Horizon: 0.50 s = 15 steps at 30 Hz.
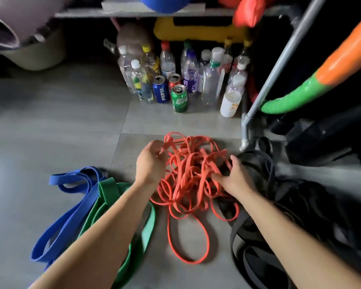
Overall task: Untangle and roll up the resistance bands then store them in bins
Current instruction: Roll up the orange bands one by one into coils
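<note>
A grey tiled floor [50, 122] runs under a low shelf [133, 12]. At its middle lies a tangle of thin orange resistance bands [192, 163], one long loop trailing toward the viewer. The left hand [152, 161] pinches a strand at the tangle's far left edge with its fingers curled. The right hand [236, 178] digs into the tangle's right side, fingers hooked round several strands. Left of the tangle lie a wide blue band [71, 209] and a green band [106, 190], overlapping. Black bands [248, 257] are heaped just right of it. Beyond the tangle stand plastic bottles [188, 67], a Pepsi can [160, 89] and a green can [179, 98].
</note>
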{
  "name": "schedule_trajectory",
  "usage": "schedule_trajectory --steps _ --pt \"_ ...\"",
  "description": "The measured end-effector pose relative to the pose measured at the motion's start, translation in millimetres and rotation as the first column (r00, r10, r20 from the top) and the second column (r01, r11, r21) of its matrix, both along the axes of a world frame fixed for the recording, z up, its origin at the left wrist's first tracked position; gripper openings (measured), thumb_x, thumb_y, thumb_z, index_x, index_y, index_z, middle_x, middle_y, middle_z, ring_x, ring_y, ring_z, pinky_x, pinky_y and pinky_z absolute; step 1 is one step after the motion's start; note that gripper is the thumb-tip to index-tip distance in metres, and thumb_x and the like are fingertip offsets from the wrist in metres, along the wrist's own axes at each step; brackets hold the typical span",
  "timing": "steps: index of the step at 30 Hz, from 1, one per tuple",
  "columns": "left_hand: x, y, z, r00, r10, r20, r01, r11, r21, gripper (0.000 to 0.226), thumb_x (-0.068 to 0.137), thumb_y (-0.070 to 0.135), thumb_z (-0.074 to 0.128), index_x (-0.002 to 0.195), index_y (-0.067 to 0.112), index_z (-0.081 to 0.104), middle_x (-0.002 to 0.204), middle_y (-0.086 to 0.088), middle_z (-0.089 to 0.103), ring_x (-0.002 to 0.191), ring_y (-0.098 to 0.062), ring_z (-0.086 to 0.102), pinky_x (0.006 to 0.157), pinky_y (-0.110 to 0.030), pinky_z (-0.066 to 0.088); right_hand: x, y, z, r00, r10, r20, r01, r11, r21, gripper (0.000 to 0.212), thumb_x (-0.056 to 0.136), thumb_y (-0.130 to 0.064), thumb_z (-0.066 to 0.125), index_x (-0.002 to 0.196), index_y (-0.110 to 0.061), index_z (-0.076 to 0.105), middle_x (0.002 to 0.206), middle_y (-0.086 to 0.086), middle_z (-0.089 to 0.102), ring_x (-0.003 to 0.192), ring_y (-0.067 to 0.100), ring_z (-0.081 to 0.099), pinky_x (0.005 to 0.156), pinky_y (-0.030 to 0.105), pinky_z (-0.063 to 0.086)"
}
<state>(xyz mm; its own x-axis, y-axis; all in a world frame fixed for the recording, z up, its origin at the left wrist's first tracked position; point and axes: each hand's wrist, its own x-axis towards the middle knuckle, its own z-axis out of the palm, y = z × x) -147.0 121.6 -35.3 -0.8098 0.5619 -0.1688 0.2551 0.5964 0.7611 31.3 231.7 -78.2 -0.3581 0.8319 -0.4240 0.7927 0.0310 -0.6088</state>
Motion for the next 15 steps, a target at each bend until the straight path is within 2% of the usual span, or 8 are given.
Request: schedule_trajectory --steps 2,3,7,9,11,12,13,15 --pt "7 11 43 0.998 -0.070 0.004 0.070 0.994 0.088 0.018 0.088 0.011 0.058 0.098 0.023 0.066 0.095 -0.001 0.070 0.086 -0.022 0.067 0.074 -0.032 0.054 -1 -13 39 0.987 0.159 -0.008 -0.157 0.983 0.099 0.104 0.069 -0.045 0.077 0.149 -0.014 0.018 0.146 0.019 0.032 0.136 0.029 0.031 0.107 0.033 0.029" --pt "12 14 63 0.992 -0.115 -0.048 0.119 0.987 0.111 0.020 0.088 0.010 0.057 0.099 0.024 0.068 0.093 0.003 0.069 0.084 -0.020 0.067 0.074 -0.032 0.055 -4 -17 61 0.978 0.201 -0.045 -0.194 0.972 0.130 0.110 0.067 -0.047 0.078 0.150 -0.017 0.013 0.149 0.019 0.025 0.139 0.029 0.027 0.109 0.033 0.028" --pt "37 9 138 0.867 -0.345 -0.360 0.392 0.918 0.064 0.028 0.086 0.006 0.057 0.100 0.025 0.074 0.089 0.010 0.055 0.079 -0.009 0.052 0.066 -0.017 0.037 -20 -25 156 0.937 0.275 -0.216 -0.211 0.937 0.278 0.121 0.055 -0.054 0.082 0.149 -0.033 0.009 0.145 0.009 0.024 0.131 0.024 0.037 0.101 0.041 0.040" --pt "47 -4 176 0.856 -0.360 -0.371 0.427 0.897 0.114 0.027 0.086 0.004 0.059 0.097 0.022 0.075 0.083 0.015 0.051 0.075 -0.003 0.050 0.065 -0.007 0.035 -20 -28 194 0.896 0.378 -0.231 -0.300 0.901 0.312 0.102 0.058 -0.050 0.081 0.144 -0.034 0.029 0.141 0.004 0.032 0.126 0.019 0.041 0.096 0.033 0.040" --pt "60 -19 217 0.868 -0.368 -0.333 0.450 0.867 0.215 0.027 0.084 -0.001 0.061 0.096 0.020 0.074 0.080 0.017 0.053 0.072 0.000 0.052 0.071 -0.012 0.042 -16 -35 222 0.855 0.459 -0.242 -0.362 0.862 0.355 0.054 0.060 -0.051 0.076 0.110 -0.037 0.059 0.113 -0.005 0.051 0.107 0.012 0.050 0.082 0.023 0.037" --pt "67 -27 238 0.888 -0.371 -0.272 0.443 0.848 0.290 0.030 0.082 -0.004 0.061 0.097 0.020 0.073 0.081 0.013 0.056 0.072 -0.002 0.055 0.073 -0.021 0.046 -13 -39 232 0.849 0.450 -0.277 -0.336 0.864 0.375 0.033 0.059 -0.051 0.074 0.087 -0.040 0.060 0.096 -0.011 0.053 0.091 0.007 0.053 0.073 0.020 0.036" --pt "74 -34 261 0.912 -0.365 -0.184 0.409 0.822 0.396 0.036 0.081 -0.008 0.060 0.095 0.022 0.070 0.081 0.008 0.059 0.073 -0.007 0.058 0.074 -0.029 0.050 -10 -44 241 0.849 0.416 -0.326 -0.290 0.882 0.371 0.027 0.059 -0.049 0.077 0.074 -0.037 0.057 0.084 -0.015 0.052 0.078 0.003 0.054 0.066 0.017 0.036" --pt "84 -50 304 0.947 -0.318 -0.038 0.275 0.748 0.604 0.044 0.080 -0.014 0.055 0.090 0.027 0.065 0.080 0.001 0.059 0.072 -0.013 0.060 0.071 -0.036 0.055 -5 -51 252 0.841 0.345 -0.417 -0.243 0.929 0.278 0.027 0.063 -0.036 0.084 0.065 -0.031 0.057 0.066 -0.014 0.056 0.060 -0.002 0.054 0.057 0.013 0.038"
